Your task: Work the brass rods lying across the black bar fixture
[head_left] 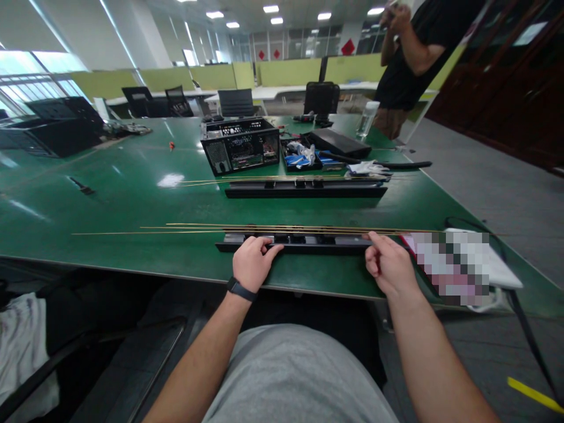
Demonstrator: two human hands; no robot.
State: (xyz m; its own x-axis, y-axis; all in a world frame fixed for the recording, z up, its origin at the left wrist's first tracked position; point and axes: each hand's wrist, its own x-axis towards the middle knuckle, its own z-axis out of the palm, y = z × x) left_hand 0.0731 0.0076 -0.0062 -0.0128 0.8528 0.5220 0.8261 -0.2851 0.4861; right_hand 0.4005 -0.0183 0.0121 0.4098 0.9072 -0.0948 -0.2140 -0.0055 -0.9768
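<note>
A long black channel-shaped rail [304,248] lies along the near edge of the green table. Several thin gold-coloured rods [198,231] rest lengthwise over it and stick out well past its left end. My left hand [253,261], with a dark band on the wrist, grips the rail left of its middle, thumb along the front edge. At the rail's right end is my right hand [390,261], its index finger reaching forward beside the rods and the other fingers curled. What its fingertips hold, if anything, is too small to make out.
Farther back lies a second black rail [304,192] with more rods. Behind it stand an open computer case [240,147] and a tray [304,158] with gloves. A white device [506,264] sits at right, partly blurred. A person [414,59] stands beyond the table.
</note>
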